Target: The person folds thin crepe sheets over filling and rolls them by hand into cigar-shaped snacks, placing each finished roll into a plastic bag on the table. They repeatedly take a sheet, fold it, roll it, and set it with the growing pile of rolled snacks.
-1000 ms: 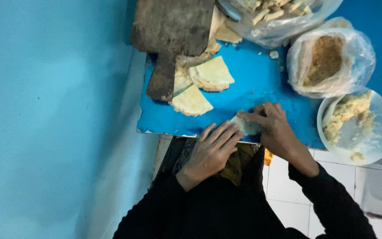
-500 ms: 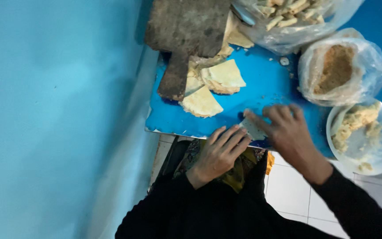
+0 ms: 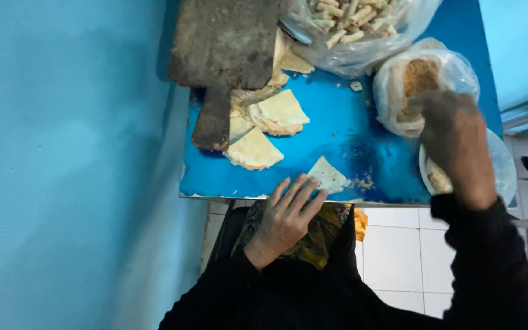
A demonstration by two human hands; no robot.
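Left hand [image 3: 288, 214], fingers flat, pins the triangular wrapper [image 3: 328, 175] at the bench [image 3: 362, 140] edge, lower centre; it could slip off. Right hand [image 3: 453, 143], blurred, grip unclear.

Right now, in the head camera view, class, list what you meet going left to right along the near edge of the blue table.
Left hand → single triangular wrapper → scattered crumbs → right hand over the round bowl.
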